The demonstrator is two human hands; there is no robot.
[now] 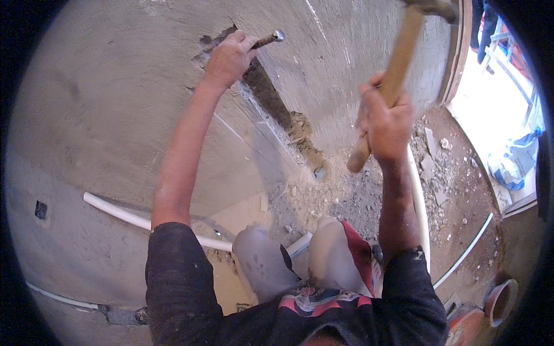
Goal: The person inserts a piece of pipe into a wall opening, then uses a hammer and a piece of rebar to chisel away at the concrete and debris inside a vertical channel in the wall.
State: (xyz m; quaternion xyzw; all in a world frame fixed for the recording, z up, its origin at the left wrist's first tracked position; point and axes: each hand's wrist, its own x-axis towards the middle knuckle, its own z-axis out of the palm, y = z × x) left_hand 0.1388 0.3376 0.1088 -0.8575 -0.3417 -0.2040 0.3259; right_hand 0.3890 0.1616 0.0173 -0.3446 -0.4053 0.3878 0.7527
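Note:
My left hand (231,58) grips a metal chisel (269,40) at the upper end of a groove (270,97) cut into the plastered wall (130,86). The chisel's rounded struck end points to the right; its tip is hidden by the hand and the groove. My right hand (387,119) holds a hammer by its wooden handle (400,56), raised to the right of the chisel. The hammer's dark head lies at the top edge of the view, partly cut off and blurred. The groove runs down to a pipe end (319,173) among broken masonry.
Rubble (359,207) lies on the floor below the groove. A white pipe (117,212) runs at left, another (417,194) curves beside my right arm, and a thin one (465,251) lies farther right. Round containers (502,302) stand at lower right. A bright doorway shows a plastic sack (515,160).

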